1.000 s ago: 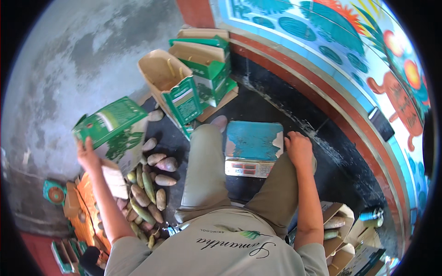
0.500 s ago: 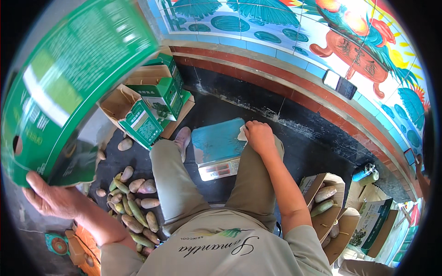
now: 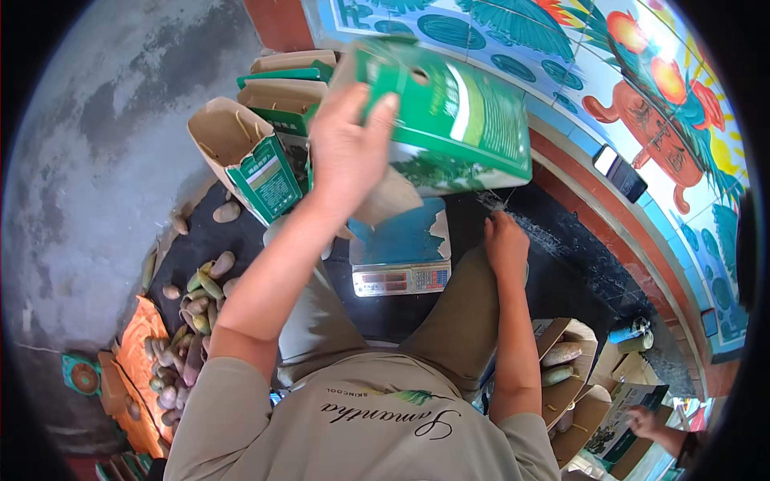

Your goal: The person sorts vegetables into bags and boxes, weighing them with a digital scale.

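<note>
My left hand point(image 3: 353, 140) grips a green cardboard box point(image 3: 457, 112) by its end, thumb and fingers clasping the edge. The box is tilted in the air, above and beyond a blue-topped digital scale point(image 3: 401, 240) that sits on the dark floor between my legs. A loose flap point(image 3: 389, 196) of bare brown cardboard hangs from the box over the scale. On my right knee, beside the scale, rests my right hand point(image 3: 507, 244); its fingers look curled together, with nothing visible in them.
Open green cartons point(image 3: 249, 168) stand at the far left. Potatoes and long green tubers point(image 3: 200, 297) lie heaped left of my legs. At right are boxes holding tubers point(image 3: 561, 353), a blue bottle point(image 3: 630, 330) and another person's hand point(image 3: 646, 421). A phone point(image 3: 619, 172) rests along the tiled wall.
My left hand has swung the green box from the far left to above the scale. My right hand has moved slightly right, away from the scale's edge. Another person's hand now shows at lower right.
</note>
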Motion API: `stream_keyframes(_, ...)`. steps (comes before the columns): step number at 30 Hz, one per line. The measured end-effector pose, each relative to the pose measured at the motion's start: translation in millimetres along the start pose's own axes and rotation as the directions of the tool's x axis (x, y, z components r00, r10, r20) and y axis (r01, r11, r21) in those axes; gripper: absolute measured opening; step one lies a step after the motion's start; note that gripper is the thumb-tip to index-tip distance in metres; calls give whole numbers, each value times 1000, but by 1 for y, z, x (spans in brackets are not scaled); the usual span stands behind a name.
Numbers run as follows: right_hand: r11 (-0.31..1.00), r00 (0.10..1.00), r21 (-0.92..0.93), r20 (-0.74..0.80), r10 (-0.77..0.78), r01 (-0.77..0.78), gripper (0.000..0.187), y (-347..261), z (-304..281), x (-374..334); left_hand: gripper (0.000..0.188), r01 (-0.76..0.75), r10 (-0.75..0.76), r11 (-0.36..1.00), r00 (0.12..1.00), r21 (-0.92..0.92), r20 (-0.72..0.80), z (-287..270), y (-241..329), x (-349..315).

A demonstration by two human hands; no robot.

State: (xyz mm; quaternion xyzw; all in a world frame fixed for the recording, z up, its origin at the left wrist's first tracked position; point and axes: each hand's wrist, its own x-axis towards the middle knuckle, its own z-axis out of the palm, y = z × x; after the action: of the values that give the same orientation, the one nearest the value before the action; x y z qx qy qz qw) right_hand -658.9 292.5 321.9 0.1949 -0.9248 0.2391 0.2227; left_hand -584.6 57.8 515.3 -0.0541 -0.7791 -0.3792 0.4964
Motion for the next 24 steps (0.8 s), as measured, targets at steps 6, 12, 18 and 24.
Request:
stream_keyframes(6,1000,1000,2,1,31,-31,17,1,-10,-1,14,-26,-19,973,981,231,192,61,-41,-46)
stream_keyframes(12,999,997,33,69,-21,19,38,-6,-8,3,17,33,-179,918,924,394,339,112,-70,-91)
stream_keyframes(18,991,948,-71,306,-83,110,46,-15,-9,7,19,116,-315,898,844,425,435,141,-69,-110)
stream_keyframes(24,991,949,-130,314,6,37,44,-11,-4,7,33,233,-203,972,754,35,624,113,-91,-130)
